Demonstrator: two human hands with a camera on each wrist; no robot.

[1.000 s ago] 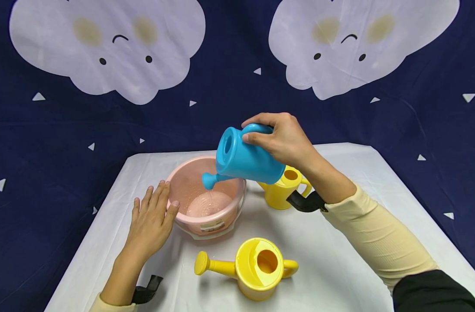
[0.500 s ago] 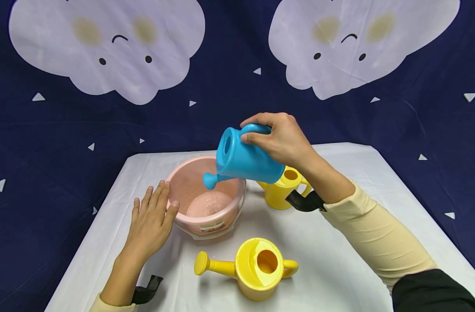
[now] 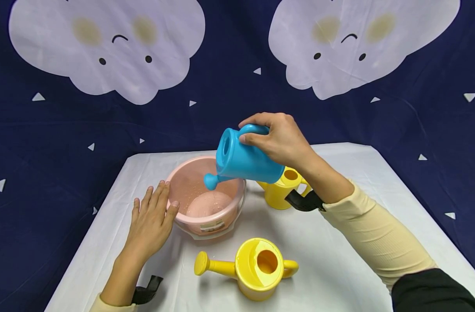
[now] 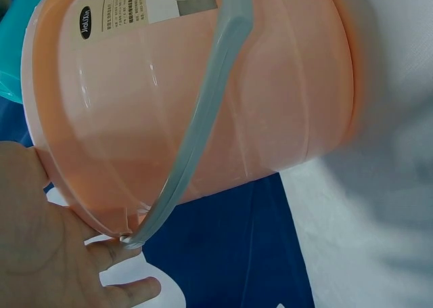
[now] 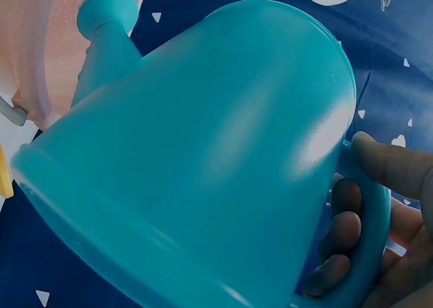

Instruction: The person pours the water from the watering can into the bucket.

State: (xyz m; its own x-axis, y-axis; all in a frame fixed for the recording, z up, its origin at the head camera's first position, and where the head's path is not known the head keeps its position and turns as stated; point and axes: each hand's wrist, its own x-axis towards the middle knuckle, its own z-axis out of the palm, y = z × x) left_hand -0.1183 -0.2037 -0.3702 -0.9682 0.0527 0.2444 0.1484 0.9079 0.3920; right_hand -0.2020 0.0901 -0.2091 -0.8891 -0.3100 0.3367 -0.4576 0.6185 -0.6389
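My right hand (image 3: 286,138) grips the handle of a blue watering can (image 3: 247,158), fingers curled through the loop in the right wrist view. The can is tipped left, its spout head (image 3: 211,181) over the opening of a pink bucket (image 3: 202,220). Some water covers the bucket's bottom, with droplets on the inner wall. My left hand (image 3: 149,221) rests against the bucket's left rim, its fingers straight. In the left wrist view the bucket's grey handle (image 4: 196,142) hangs down its outer side, near the fingertips (image 4: 139,291).
A yellow watering can (image 3: 258,268) stands at the front of the white table (image 3: 331,268), spout pointing left. Another yellow watering can (image 3: 278,195) stands behind, partly hidden by the blue can and the right arm. A dark blue cloth (image 3: 229,86) with clouds hangs behind.
The thin stream of water from the blue can's spout, visible a second ago, no longer shows. The can has shifted very slightly. My left hand and the bucket have stayed put.
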